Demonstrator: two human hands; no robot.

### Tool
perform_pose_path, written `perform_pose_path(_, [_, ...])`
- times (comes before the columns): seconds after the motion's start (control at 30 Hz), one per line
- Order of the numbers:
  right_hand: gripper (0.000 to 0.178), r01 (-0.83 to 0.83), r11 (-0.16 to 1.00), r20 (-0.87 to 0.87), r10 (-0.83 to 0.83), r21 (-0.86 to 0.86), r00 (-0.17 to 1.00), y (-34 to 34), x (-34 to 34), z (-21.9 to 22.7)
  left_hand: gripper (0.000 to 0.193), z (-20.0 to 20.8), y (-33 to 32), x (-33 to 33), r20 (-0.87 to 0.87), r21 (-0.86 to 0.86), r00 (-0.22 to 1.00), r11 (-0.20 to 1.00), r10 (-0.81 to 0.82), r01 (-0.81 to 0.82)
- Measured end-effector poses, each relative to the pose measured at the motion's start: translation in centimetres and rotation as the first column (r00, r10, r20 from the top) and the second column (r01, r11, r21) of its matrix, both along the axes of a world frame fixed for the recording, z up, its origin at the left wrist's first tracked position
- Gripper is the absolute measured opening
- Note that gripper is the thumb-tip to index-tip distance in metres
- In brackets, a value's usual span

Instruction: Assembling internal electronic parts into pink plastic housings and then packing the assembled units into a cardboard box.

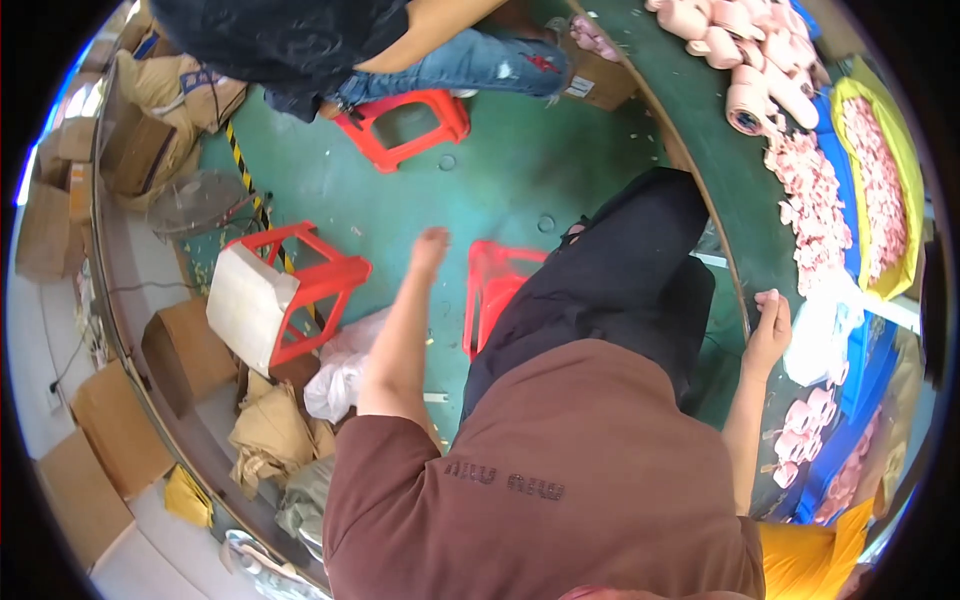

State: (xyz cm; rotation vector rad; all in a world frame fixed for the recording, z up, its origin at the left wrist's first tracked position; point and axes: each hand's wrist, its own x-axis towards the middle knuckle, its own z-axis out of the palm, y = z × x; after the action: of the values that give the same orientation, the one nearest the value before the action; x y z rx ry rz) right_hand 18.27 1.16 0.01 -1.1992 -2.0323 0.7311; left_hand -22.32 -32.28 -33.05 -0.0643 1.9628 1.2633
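Over the green floor, away from the bench, my left hand (430,250) hangs in the air beside a red plastic stool (483,290). Its fingers are curled out of sight, and nothing shows in it. My right hand (768,335) is at the edge of the dark green workbench (715,150), its fingers bent and pressed together. Whether they hold something small cannot be made out. Close to that hand lie a white plastic bag (818,335) and a heap of small pale pink plastic parts (812,215). Nearer me on the bench are several pink round pieces (803,435).
Larger pink cylindrical parts (745,95) are piled at the bench's far end. A yellow sack (905,265) of pink bits stands beyond. Another person in jeans (470,68) sits on a red stool (385,150). A red stool with a white board (245,305) and cardboard boxes (125,430) are at left.
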Motion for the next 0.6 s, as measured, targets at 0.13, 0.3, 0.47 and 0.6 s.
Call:
perform_pose_path(0.13, [0.026,-0.038,0.997,-0.109,0.030,-0.066,0.994,-0.7,-0.9,0.2,0.031,10.1,12.9,4.7,-0.128,0.231,0.934,0.905,-0.334,0.356])
perform_pose_path(0.3, [0.022,-0.034,0.999,-0.209,0.026,-0.038,0.978,-2.1,-0.4,1.2,0.016,25.7,21.2,8.6,-0.630,0.378,0.721,0.698,-0.287,0.608])
perform_pose_path(0.47, [0.012,-0.089,0.996,-0.218,0.087,0.002,0.972,-3.8,0.3,1.7,0.015,33.5,24.8,13.1,-0.676,0.483,0.663,0.487,-0.320,0.727])
perform_pose_path(0.6, [0.005,-0.086,0.980,-0.091,0.104,0.178,0.990,-4.7,2.4,3.9,0.016,35.2,28.0,17.8,-0.668,0.508,0.610,0.337,-0.426,0.792])
